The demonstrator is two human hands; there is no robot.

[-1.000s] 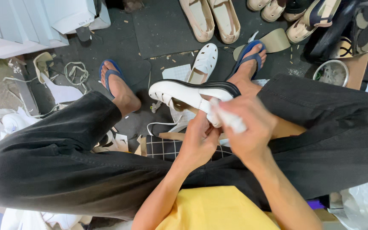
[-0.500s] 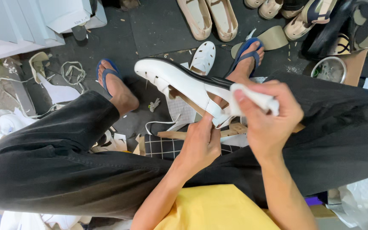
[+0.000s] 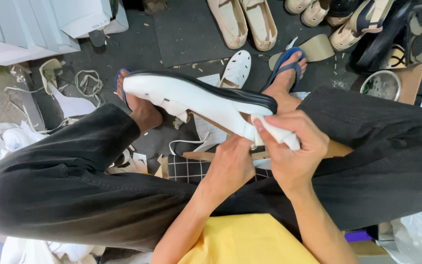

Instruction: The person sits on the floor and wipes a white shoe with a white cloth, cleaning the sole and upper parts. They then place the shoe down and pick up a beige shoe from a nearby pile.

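Since half a second ago the white shoe (image 3: 196,100) has swung toe-first toward 9 o'clock, above the knees. Left hand (image 3: 230,168) grips its heel; right hand (image 3: 294,151) fingers pinch a soft white cloth (image 3: 277,132) against smooth leather, dark sole uppermost.

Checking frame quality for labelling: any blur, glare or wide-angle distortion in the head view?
Head view: sharp on the white shoe and both hands, left hand, right hand; no obvious motion blur. Lighting soft and even, shadows faint; slight sheen on the shoe's upper, nothing blown out. Wide-angle stretch at the edges: the black trouser legs bulge, corners look softer.
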